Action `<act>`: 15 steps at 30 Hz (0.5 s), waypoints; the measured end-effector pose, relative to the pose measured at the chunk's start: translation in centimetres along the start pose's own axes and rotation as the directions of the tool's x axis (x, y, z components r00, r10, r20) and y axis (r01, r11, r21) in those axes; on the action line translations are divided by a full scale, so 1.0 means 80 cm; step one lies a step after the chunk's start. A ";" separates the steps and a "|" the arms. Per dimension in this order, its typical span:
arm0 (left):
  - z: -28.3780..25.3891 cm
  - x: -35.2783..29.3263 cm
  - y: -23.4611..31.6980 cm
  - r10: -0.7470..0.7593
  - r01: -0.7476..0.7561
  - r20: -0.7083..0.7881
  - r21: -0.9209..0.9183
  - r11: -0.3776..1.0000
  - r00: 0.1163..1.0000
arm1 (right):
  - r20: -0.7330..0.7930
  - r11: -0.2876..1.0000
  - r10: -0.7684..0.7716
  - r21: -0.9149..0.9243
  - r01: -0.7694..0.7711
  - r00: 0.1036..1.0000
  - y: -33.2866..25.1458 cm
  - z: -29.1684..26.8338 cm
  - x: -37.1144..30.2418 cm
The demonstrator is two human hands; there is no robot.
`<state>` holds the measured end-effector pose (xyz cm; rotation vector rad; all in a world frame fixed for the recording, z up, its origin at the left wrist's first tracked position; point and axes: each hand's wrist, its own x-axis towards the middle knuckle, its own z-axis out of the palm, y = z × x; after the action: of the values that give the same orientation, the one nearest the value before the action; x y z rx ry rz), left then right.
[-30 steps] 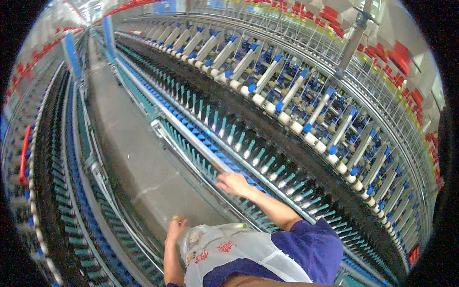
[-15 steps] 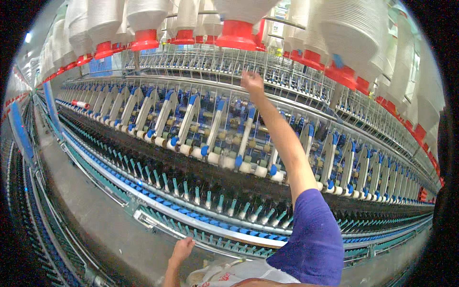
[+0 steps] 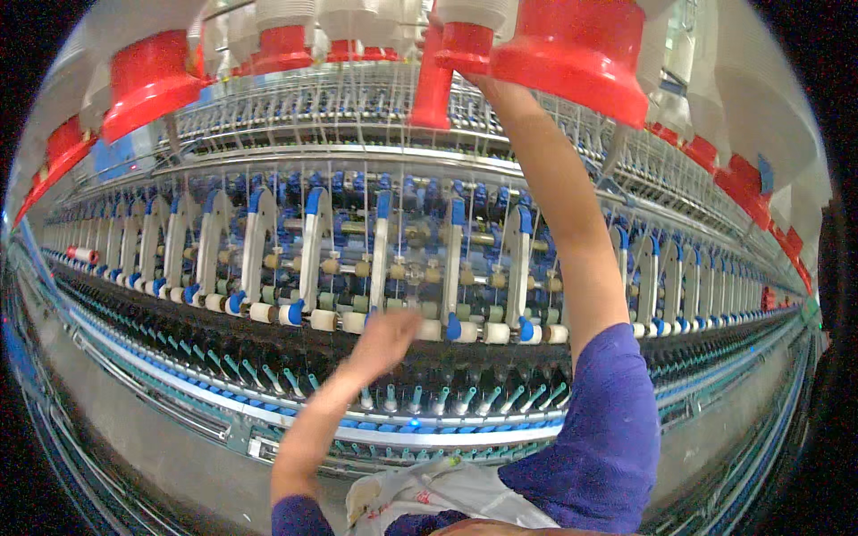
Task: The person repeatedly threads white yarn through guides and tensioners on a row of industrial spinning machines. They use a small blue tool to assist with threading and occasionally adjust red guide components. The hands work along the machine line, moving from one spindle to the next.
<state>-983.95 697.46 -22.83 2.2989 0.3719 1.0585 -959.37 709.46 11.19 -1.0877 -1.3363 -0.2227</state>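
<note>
My right arm is raised, and my right hand (image 3: 490,85) is up among the red cone bases, most of it hidden behind a red base (image 3: 466,45). Its fingers do not show. Just left of it hangs a slim red tube (image 3: 432,94); whether I touch it cannot be made out. In front of the row of white rollers (image 3: 496,333) is my left hand (image 3: 391,341), smeared by motion, its fingers unclear. Grey arms with blue caps (image 3: 383,205) stand above the rollers. Below the left hand runs a row of teal spindles (image 3: 417,397).
Large white yarn cones on red bases (image 3: 572,54) hang overhead, close by. A metal rail (image 3: 357,163) runs across the spinning frame. Below the spindles lies a pale rail with blue parts (image 3: 357,429). A red-and-white bobbin (image 3: 82,255) rests at the far left.
My left hand has risen from low beside my body to the rollers. My right hand has gone higher, behind the red bases. The view has shifted, and the cones look nearer.
</note>
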 end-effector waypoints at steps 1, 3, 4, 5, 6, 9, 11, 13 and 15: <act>0.005 0.055 -0.011 0.117 -0.116 -0.082 0.018 0.993 0.990 | 0.055 0.996 0.010 -0.093 -0.005 0.998 -0.011 -0.007 -0.012; 0.010 0.164 -0.038 0.108 -0.106 0.000 0.211 0.972 0.994 | 0.176 0.963 0.041 -0.270 0.008 0.984 -0.036 -0.035 -0.047; 0.015 0.200 -0.048 0.250 -0.232 -0.010 0.345 0.910 0.968 | 0.240 0.937 0.069 -0.348 0.019 0.968 -0.048 -0.059 -0.072; 0.020 0.228 -0.059 0.298 -0.283 0.050 0.490 0.824 0.953 | 0.300 0.929 0.146 -0.369 -0.026 0.943 -0.057 -0.090 -0.100; 0.021 0.249 -0.071 0.235 -0.298 0.183 0.562 0.772 0.955 | 0.341 0.850 0.178 -0.526 0.030 0.923 -0.063 -0.131 -0.133; 0.035 0.281 -0.105 0.035 -0.254 0.364 0.576 0.777 0.931 | 0.456 0.552 0.324 -0.802 0.226 0.829 -0.056 -0.272 -0.236; 0.044 0.292 -0.117 0.080 -0.295 0.369 0.575 0.763 0.926 | 0.446 0.417 0.209 -0.845 0.333 0.870 -0.031 -0.357 -0.292; 0.047 0.294 -0.115 0.022 -0.270 0.400 0.576 0.771 0.916 | 0.288 0.214 0.430 -0.953 0.214 0.856 -0.001 -0.413 -0.360; 0.046 0.273 -0.092 0.022 -0.266 0.359 0.647 0.715 0.933 | 0.188 0.096 0.624 -0.982 0.164 0.759 0.034 -0.426 -0.437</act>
<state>-967.09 712.12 -16.03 3.1682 0.5171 0.6243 -945.04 670.68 -14.95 -2.8051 -1.4379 -0.6221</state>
